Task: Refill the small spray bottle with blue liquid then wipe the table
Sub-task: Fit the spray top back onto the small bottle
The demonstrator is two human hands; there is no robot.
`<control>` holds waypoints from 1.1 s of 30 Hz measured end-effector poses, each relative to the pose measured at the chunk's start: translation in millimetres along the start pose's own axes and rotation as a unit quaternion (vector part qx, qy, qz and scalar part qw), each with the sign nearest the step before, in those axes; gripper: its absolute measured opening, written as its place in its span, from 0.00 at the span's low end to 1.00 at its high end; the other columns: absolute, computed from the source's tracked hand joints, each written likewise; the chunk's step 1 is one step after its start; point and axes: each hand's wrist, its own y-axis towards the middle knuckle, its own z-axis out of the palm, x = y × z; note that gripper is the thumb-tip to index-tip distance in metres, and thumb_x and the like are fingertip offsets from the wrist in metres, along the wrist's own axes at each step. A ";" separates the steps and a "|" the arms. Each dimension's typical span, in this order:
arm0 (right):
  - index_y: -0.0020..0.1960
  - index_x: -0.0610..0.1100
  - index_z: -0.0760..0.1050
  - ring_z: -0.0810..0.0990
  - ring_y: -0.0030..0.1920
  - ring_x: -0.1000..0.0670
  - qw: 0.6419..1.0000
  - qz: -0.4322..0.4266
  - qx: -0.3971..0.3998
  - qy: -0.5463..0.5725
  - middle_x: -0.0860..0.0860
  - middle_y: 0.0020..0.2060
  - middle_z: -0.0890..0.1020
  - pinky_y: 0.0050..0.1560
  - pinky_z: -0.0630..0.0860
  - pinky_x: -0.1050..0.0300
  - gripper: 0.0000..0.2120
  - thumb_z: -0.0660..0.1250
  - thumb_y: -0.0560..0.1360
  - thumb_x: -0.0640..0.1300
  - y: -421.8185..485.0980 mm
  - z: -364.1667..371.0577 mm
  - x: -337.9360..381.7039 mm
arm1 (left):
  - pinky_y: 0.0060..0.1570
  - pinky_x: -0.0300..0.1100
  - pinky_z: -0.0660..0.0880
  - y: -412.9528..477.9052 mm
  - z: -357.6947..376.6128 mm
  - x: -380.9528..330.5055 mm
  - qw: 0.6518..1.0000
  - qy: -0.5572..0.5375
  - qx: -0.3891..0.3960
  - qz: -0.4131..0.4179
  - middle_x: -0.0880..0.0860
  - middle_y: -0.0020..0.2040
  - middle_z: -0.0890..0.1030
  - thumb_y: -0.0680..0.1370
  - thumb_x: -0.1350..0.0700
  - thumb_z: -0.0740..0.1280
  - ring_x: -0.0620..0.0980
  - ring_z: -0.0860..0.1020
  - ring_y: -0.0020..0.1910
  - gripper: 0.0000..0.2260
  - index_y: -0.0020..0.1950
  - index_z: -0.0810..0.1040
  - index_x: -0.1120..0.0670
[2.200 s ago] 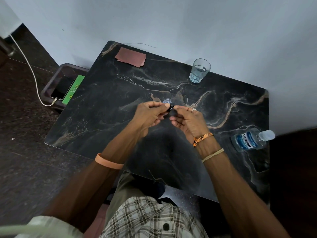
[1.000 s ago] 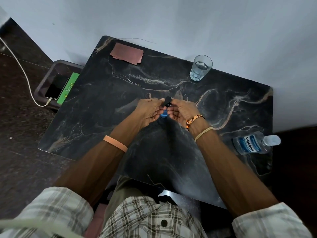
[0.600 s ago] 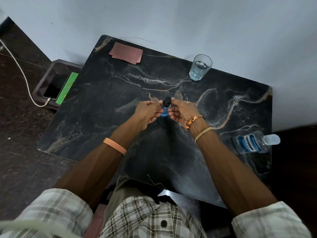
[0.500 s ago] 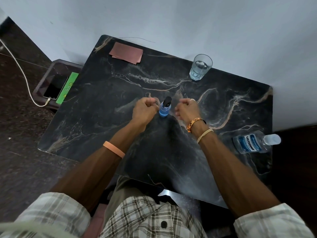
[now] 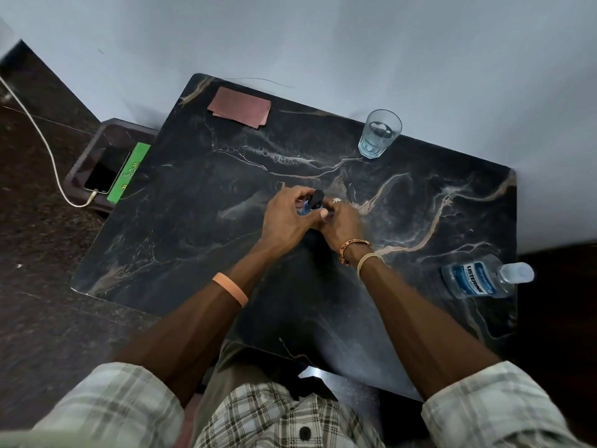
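Note:
The small spray bottle (image 5: pixel 314 202), blue liquid inside and a black cap on top, stands at the middle of the dark marble table (image 5: pixel 181 202). My left hand (image 5: pixel 286 218) wraps around its body from the left, thumb across the front. My right hand (image 5: pixel 340 223) sits right beside it, fingers curled against the bottle's right side; whether it grips the bottle is unclear. A pink cloth (image 5: pixel 240 106) lies folded at the far left corner. The Listerine bottle (image 5: pixel 475 279) of blue liquid lies on its side at the right edge.
A drinking glass (image 5: pixel 380 134) with a little clear liquid stands at the far edge by the wall. Left of the table, a low stool (image 5: pixel 97 147) holds a phone (image 5: pixel 106 171) on a white cable and a green card (image 5: pixel 129 171).
Half a second ago both hands were off the bottle as it stood alone. My left hand has now closed around it and my right hand has come in against it.

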 end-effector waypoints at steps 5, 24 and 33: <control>0.50 0.52 0.79 0.73 0.33 0.58 0.999 -0.043 -0.014 0.001 0.58 0.36 0.77 0.29 0.61 0.70 0.10 0.73 0.69 0.46 -1.8 0.3 1.8 | 0.45 0.33 0.70 3.2 0.1 -4.1 0.999 0.030 -0.033 0.028 0.38 0.43 0.76 0.70 0.43 0.75 0.40 0.75 0.46 0.14 0.51 0.82 0.47; 0.37 0.52 0.77 0.70 0.27 0.63 0.999 -0.005 -0.028 0.023 0.60 0.25 0.73 0.26 0.59 0.70 0.09 0.77 0.66 0.47 1.7 5.2 -2.8 | 0.50 0.36 0.76 23.5 -14.1 -17.1 0.995 0.076 0.038 0.045 0.48 0.56 0.82 0.69 0.50 0.78 0.44 0.79 0.50 0.22 0.62 0.81 0.51; 0.54 0.48 0.81 0.79 0.40 0.53 0.999 0.005 -0.001 0.054 0.54 0.38 0.82 0.37 0.69 0.64 0.18 0.77 0.66 0.48 3.4 7.3 -3.1 | 0.44 0.29 0.71 30.1 -21.5 -21.1 0.993 0.092 0.068 0.022 0.46 0.49 0.81 0.66 0.54 0.80 0.37 0.76 0.42 0.30 0.66 0.76 0.50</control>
